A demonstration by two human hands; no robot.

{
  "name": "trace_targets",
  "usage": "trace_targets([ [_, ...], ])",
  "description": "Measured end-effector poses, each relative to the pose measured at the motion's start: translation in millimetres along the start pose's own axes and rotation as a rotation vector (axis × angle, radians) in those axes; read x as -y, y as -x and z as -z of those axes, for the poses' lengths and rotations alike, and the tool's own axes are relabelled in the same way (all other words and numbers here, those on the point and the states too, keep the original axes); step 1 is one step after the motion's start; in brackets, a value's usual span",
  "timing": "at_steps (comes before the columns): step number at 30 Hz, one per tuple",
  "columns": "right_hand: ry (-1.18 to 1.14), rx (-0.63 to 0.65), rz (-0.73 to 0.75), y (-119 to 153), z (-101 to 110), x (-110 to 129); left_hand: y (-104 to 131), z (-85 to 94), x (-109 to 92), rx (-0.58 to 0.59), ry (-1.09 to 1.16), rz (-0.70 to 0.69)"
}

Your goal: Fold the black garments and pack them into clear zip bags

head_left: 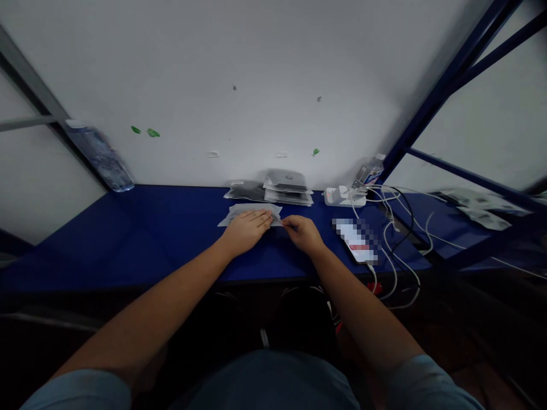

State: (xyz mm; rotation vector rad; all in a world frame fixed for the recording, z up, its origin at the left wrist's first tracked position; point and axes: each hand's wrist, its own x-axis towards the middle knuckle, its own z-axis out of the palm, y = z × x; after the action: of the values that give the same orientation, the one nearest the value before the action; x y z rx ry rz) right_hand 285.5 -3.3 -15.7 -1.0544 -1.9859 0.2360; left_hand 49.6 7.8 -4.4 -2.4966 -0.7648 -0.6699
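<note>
A translucent, frosted plastic bag [231, 214] lies flat on the blue tabletop, its contents pale and hard to make out. My left hand [248, 229] rests on top of the bag with its fingers stretched out flat. At the bag's right edge my right hand [301, 232] is closed, thumb and fingertips pinching its corner. Just behind them sits a stack of similar bags [288, 183] with dark contents. Another bag with something dark inside [247, 191] lies to the left of that stack.
A phone [356, 239] lies right of my hands, plugged into a white cable. Behind it are a white power strip [345, 197], tangled cables [391, 228] and a small bottle [371, 169]. A large clear bottle [100, 156] stands at the far left by the white wall [273, 74].
</note>
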Motion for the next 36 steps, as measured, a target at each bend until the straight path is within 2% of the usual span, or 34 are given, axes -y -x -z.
trace_targets([
  [5, -0.035, -0.05, -0.107, 0, 3, -6, 4, 4.9, 8, 0.009, -0.055, 0.03],
  [11, -0.075, -0.041, -0.154, 1, 4, -8, 4, 9.8, 8, 0.008, -0.068, 0.019],
  [19, -0.09, -0.123, -0.254, 0, 10, -10, 10, 16.4, 20, -0.038, 0.08, 0.106],
  [30, -0.075, -0.164, -0.282, 0, 11, -17, 20, 18.8, 39, 0.024, 0.08, 0.054],
  [36, -0.076, -0.192, -0.315, -1, 13, -19, 22, 17.7, 43, 0.053, 0.079, 0.062],
])
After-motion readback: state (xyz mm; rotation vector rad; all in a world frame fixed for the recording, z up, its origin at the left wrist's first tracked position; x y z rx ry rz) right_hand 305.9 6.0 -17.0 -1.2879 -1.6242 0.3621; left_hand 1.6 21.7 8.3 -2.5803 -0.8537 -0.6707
